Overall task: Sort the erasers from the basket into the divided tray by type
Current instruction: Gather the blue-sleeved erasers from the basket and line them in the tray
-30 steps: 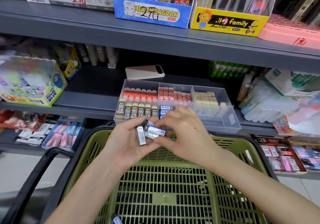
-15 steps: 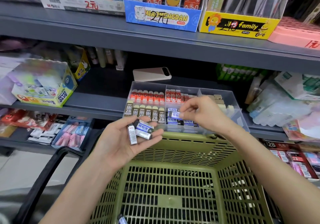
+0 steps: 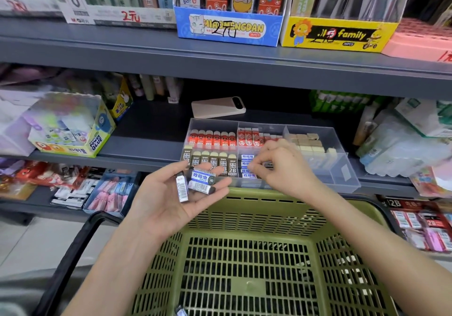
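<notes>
Your left hand lay palm up just left of the frame's centre, fingers spread loosely, cradling three erasers rather than gripping them. Two of them rested across the fingers with their long axes running left to right, the upper one showing a blue label. The third stood nearly upright in the frame beside them, barcode facing you. Your right hand was just to the right, fingers curled down into the front middle compartment of the divided tray, above the blue-labelled stack. A small labelled eraser showed between the fingertips, apparently pinched, though most of it was hidden. The matching compartment lay directly right of your palm and nearer the right hand, so I'd judge the next pick a short reach leftward. In the basket, one loose eraser sat at the bottom edge of the frame.
</notes>
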A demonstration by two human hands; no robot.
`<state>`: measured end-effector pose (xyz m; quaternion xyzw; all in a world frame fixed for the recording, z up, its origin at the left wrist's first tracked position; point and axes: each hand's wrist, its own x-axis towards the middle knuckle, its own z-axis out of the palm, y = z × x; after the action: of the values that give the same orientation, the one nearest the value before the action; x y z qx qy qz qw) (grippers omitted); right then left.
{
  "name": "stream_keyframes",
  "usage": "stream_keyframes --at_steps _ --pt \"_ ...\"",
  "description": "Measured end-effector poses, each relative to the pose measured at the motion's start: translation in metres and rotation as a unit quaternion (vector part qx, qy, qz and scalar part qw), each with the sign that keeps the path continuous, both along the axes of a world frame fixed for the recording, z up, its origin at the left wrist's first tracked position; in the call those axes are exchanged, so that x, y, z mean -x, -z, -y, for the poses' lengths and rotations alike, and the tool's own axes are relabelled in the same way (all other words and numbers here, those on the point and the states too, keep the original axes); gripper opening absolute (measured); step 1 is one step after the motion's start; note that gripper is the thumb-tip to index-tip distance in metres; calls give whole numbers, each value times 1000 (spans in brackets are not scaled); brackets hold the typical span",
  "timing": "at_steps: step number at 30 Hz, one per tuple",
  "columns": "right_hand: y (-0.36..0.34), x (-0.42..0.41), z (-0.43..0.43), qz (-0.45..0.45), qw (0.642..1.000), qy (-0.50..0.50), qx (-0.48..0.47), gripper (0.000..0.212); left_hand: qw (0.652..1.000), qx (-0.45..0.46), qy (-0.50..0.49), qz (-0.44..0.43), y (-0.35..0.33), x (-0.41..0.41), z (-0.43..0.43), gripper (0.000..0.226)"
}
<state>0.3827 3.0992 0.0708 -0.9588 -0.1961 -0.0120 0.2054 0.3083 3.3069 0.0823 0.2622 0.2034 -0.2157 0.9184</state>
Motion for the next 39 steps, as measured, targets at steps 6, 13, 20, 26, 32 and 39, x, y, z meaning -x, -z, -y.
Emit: stream_keyframes --at_steps 6,13,20,26,32,39 --pt "-17 31 -29 36 987 -57 -144 25 1000 -11 22 4 -1 0 5 45" --pt "-13 32 -36 -15 981 -76 -179 8 999 -10 39 16 -5 0 9 48" --pt "-13 -9 5 -74 980 59 -174 16 999 -35 18 -3 -6 1 2 44" --pt "0 -15 3 -89 995 31 -36 10 998 -53 17 -6 -7 0 3 47" --pt "11 -9 -4 22 999 34 -20 14 997 -76 4 0 -4 0 2 40" --pt "-1 16 -16 126 985 2 -118 28 990 -140 -25 15 2 -1 5 40"
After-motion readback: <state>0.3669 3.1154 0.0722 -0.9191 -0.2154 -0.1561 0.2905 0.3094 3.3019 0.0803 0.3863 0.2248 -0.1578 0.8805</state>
